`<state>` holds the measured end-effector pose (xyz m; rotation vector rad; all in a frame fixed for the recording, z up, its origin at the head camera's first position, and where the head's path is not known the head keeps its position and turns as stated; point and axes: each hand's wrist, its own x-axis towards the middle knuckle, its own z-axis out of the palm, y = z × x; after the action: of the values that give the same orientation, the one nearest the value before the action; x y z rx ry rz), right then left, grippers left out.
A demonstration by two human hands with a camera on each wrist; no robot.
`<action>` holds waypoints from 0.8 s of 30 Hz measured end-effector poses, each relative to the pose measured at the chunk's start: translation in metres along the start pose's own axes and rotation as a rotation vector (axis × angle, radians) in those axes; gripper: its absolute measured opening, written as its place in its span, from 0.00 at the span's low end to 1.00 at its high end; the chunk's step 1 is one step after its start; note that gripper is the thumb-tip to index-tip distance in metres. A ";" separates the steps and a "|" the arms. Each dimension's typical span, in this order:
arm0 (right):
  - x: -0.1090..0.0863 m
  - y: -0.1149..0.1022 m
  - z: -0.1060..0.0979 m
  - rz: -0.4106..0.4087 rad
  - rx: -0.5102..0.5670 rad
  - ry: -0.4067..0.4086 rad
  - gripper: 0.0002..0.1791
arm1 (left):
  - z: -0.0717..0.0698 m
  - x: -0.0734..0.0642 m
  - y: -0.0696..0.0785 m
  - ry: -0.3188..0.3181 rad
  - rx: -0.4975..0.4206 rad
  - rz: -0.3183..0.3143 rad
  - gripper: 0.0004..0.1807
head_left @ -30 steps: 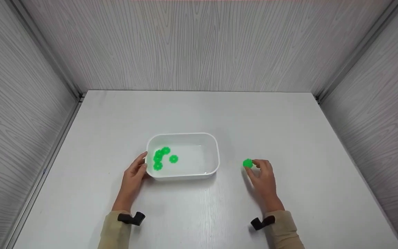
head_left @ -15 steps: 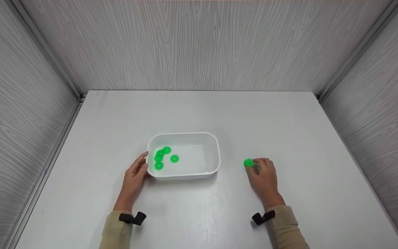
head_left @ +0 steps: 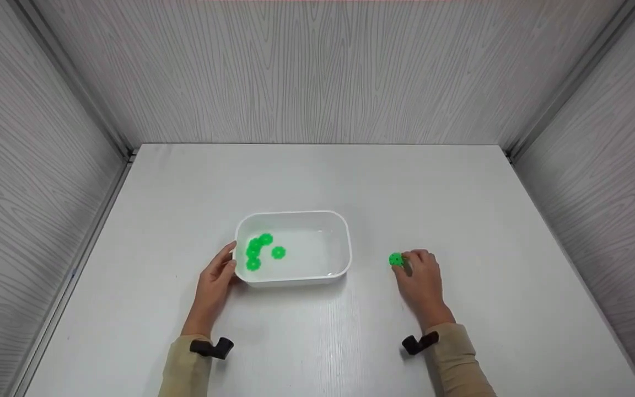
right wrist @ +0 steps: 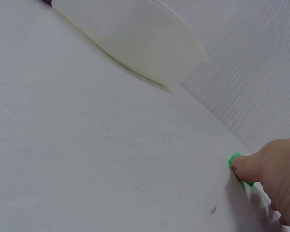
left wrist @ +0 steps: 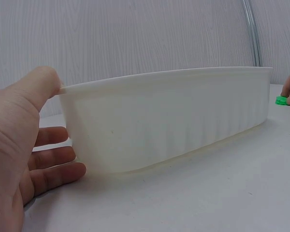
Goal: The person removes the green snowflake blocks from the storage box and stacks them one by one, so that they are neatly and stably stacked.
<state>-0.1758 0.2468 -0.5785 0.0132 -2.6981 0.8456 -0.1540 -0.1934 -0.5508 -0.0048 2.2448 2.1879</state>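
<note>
In the head view a white rectangular plastic tub [head_left: 295, 280] stands on the table. My left hand [head_left: 212, 286] is at its left end; in the left wrist view the thumb [left wrist: 46, 79] touches the rim and the relaxed fingers [left wrist: 58, 176] lie against the end wall. Several green flower-shaped discs [head_left: 278, 252] lie inside, mostly bunched on the left. To the right of the tub, my right hand [head_left: 421, 284] pinches a green flower-shaped disc [head_left: 396, 259] between thumb and fingers, close to the table top. The thumb [right wrist: 249, 166] partly hides this disc in the right wrist view.
The white table [head_left: 306, 176] is bounded by a grey wood-grain back panel [head_left: 317, 71] and side panels [head_left: 25, 182]. Table surface lies between the tub and my right hand.
The green disc has turned slightly in my right fingers, and that hand has shifted only a little. My left hand and the tub have kept their places.
</note>
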 end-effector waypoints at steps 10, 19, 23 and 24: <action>-0.003 -0.003 0.000 0.026 0.010 -0.018 0.18 | 0.000 0.000 0.000 0.005 -0.012 -0.003 0.23; -0.003 -0.014 -0.004 -0.038 0.115 0.061 0.17 | 0.001 -0.001 0.002 0.011 0.013 0.003 0.23; 0.000 -0.017 -0.004 -0.151 0.111 0.117 0.15 | 0.001 -0.001 0.003 0.013 0.032 0.004 0.24; 0.000 -0.017 -0.004 -0.181 0.108 0.130 0.14 | 0.001 -0.001 0.003 0.013 0.039 0.005 0.24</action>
<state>-0.1734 0.2345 -0.5658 0.2156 -2.4839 0.9018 -0.1528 -0.1921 -0.5476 -0.0125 2.2962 2.1526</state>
